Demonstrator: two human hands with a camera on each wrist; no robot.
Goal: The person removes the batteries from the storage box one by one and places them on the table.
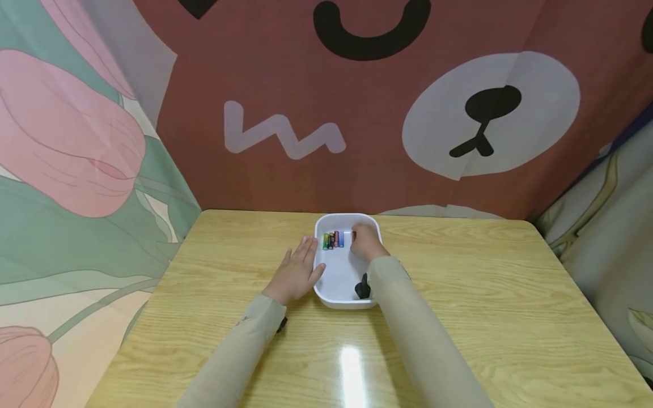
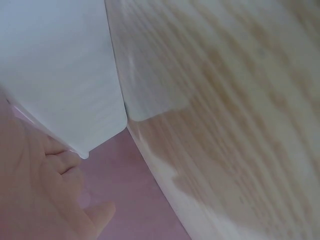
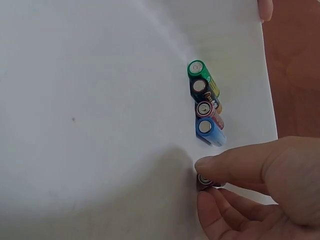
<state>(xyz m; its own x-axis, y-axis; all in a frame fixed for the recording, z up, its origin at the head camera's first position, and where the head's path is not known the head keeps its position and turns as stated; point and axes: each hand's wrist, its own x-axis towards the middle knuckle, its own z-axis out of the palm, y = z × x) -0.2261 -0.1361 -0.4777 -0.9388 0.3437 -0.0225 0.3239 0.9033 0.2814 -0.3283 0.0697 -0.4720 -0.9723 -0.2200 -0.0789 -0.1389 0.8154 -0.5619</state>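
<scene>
A white plastic tub (image 1: pixel 339 305) stands on the table, with a row of batteries along its far part: a green battery (image 3: pixel 196 67), a black battery (image 3: pixel 200 86), a reddish battery (image 3: pixel 204 108) and a blue battery (image 3: pixel 205 126). Just beside the blue one, my right hand (image 3: pixel 270 180) pinches a dark battery (image 3: pixel 204 181) between thumb and fingers, mostly hidden by them. My left hand (image 1: pixel 296 272) rests against the tub's left side, fingers extended; the left wrist view shows the hand (image 2: pixel 40 185) at the white wall.
The tub sits near the back edge of a wood-grain table (image 1: pixel 484 294). A patterned cloth (image 1: pixel 285 181) hangs right behind that edge. Close to the right cuff, a small black object (image 1: pixel 363 288) appears over the tub's near end; its kind is unclear.
</scene>
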